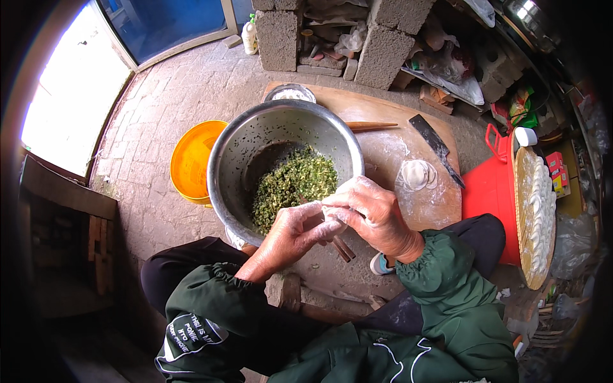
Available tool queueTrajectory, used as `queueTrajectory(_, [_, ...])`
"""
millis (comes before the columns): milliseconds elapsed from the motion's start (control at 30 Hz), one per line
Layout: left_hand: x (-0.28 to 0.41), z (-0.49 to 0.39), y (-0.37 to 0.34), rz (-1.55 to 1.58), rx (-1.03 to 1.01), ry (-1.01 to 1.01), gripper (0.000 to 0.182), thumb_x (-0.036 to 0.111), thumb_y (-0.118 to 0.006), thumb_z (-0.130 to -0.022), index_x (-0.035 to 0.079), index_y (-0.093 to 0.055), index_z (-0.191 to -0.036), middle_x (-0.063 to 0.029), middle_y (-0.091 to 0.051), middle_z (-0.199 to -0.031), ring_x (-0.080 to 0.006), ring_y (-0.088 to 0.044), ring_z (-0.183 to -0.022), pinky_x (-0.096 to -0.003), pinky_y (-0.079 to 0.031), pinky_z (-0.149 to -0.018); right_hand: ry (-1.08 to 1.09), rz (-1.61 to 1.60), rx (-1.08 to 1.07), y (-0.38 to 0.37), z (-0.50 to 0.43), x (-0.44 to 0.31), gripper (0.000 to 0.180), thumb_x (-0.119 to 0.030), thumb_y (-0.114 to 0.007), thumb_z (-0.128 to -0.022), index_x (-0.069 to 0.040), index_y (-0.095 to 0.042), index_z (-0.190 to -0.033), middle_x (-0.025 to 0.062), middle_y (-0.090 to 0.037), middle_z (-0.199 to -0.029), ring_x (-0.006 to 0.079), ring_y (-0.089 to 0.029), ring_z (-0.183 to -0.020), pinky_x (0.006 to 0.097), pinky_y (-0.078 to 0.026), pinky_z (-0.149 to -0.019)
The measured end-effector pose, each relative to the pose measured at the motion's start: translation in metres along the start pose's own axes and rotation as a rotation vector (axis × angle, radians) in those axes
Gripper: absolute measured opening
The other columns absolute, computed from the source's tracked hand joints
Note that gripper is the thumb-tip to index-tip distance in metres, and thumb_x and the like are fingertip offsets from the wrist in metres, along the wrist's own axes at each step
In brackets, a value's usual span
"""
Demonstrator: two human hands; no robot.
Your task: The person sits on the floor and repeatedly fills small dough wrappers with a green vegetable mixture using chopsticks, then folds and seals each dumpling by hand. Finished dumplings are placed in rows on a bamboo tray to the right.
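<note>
Between my floury fingertips is a dough wrapper (335, 217), mostly hidden, pinched by my left hand (299, 230) and my right hand (373, 215) at the near right rim of a large metal bowl (230, 139). Chopped green filling (297, 182) lies in the bowl. Chopsticks (343, 250) stick out below my hands. Right of the bowl, a small stack of round dough wrappers (417, 174) rests on a floured wooden board (431, 206). A wooden rolling pin (371, 126) and a dark cleaver (433, 143) lie on the same board. Behind the bowl stands a small bowl of flour (290, 93).
An orange bucket (191, 163) stands left of the bowl. At right, a woven tray (524, 210) with rows of white dumplings (541, 210) rests over a red tub (483, 206). Concrete blocks (278, 40) stand behind the board, and a white bottle (249, 37) is on the brick floor.
</note>
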State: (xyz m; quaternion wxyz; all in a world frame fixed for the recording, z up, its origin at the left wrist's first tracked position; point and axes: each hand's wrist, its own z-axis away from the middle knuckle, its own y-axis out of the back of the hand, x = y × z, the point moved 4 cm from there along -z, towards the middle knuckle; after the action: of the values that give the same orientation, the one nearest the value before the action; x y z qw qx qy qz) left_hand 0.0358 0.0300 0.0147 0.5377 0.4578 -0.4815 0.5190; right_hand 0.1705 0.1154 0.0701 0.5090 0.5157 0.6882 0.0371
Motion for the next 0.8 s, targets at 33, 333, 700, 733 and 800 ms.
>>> queueTrajectory(33, [-0.0009, -0.0001, -0.0001, -0.018, -0.002, 0.021, 0.028, 0.022, -0.067, -0.096, -0.004, -0.065, -0.108, -0.0064, -0.070, -0.082, -0.0118, -0.065, -0.074, -0.0283, -0.054, -0.067, 0.006, 0.003, -0.014, -0.0007, -0.0002, -0.0001, 0.014, 0.005, -0.071, -0.078, -0.002, -0.067, -0.089, 0.0085, -0.065, -0.085, 0.0257, -0.064, -0.080, 0.0348, -0.052, -0.071])
queueTrajectory(333, [-0.0027, -0.0002, -0.0007, -0.014, -0.031, 0.099, 0.033, 0.025, -0.064, -0.098, -0.004, -0.063, -0.112, -0.0056, -0.069, -0.090, -0.0105, -0.065, -0.081, -0.0279, -0.055, -0.071, 0.001, -0.022, -0.023, -0.0010, -0.0006, 0.0013, 0.011, 0.002, -0.071, -0.079, -0.001, -0.067, -0.088, 0.0094, -0.064, -0.083, 0.0273, -0.063, -0.079, 0.0358, -0.052, -0.071])
queueTrajectory(700, [-0.0070, -0.0005, -0.0015, 0.025, -0.064, 0.070, 0.031, 0.025, -0.065, -0.097, -0.003, -0.065, -0.111, -0.0012, -0.068, -0.092, -0.0074, -0.061, -0.085, -0.0241, -0.050, -0.075, -0.046, -0.018, -0.049, 0.0003, -0.0006, 0.0013, 0.015, 0.004, -0.068, -0.081, 0.001, -0.067, -0.096, 0.0108, -0.065, -0.086, 0.0250, -0.063, -0.077, 0.0346, -0.051, -0.069])
queueTrajectory(733, [-0.0079, -0.0001, -0.0016, 0.125, -0.065, 0.078, 0.030, 0.024, -0.066, -0.097, -0.003, -0.065, -0.111, -0.0009, -0.068, -0.093, -0.0071, -0.061, -0.087, -0.0236, -0.050, -0.077, -0.038, -0.027, 0.018, -0.0003, -0.0016, 0.0010, 0.015, 0.003, -0.068, -0.082, 0.001, -0.067, -0.097, 0.0110, -0.065, -0.086, 0.0243, -0.063, -0.076, 0.0341, -0.052, -0.069])
queueTrajectory(800, [-0.0101, -0.0005, -0.0006, 0.269, -0.021, 0.087, 0.031, 0.024, -0.066, -0.097, -0.003, -0.065, -0.113, 0.0002, -0.068, -0.093, -0.0074, -0.059, -0.088, -0.0244, -0.049, -0.078, -0.080, -0.041, 0.083, 0.0012, -0.0015, 0.0047, 0.010, -0.005, -0.062, -0.094, -0.001, -0.067, -0.100, 0.0089, -0.066, -0.087, 0.0166, -0.062, -0.074, 0.0287, -0.051, -0.064])
